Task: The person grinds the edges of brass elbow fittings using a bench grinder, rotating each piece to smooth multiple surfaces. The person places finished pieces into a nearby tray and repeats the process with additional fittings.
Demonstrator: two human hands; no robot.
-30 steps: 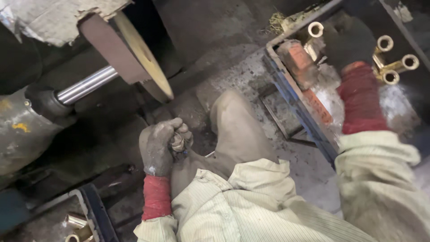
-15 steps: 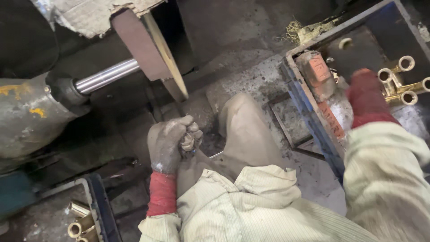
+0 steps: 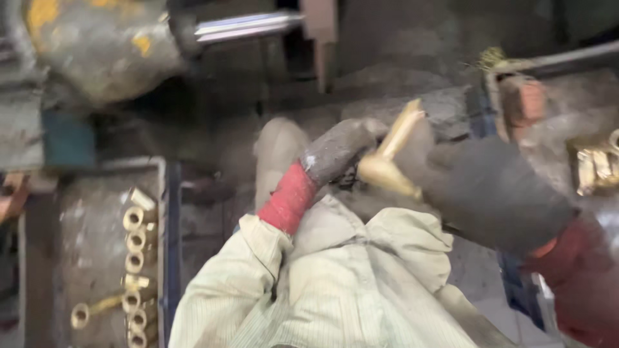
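Observation:
A brass T-shaped fitting (image 3: 389,161) sits between my two gloved hands above my lap. My right hand (image 3: 490,193), in a dark glove with a red cuff, grips its right end. My left hand (image 3: 338,149), in a grey glove with a red cuff, curls against its left end. One arm of the fitting points up and away from me. The picture is blurred by motion, so the exact finger hold is hard to make out.
A tray (image 3: 164,212) at my lower left holds several brass fittings (image 3: 135,258). A blue-edged tray (image 3: 490,96) at the right holds more brass pieces (image 3: 596,167) and an orange block (image 3: 522,100). Above stands a grey machine (image 3: 109,45) with a steel shaft (image 3: 245,26).
My right hand has come out of the right tray with a brass fitting and moved left to meet my left hand. My view has swung left, showing more of the left tray.

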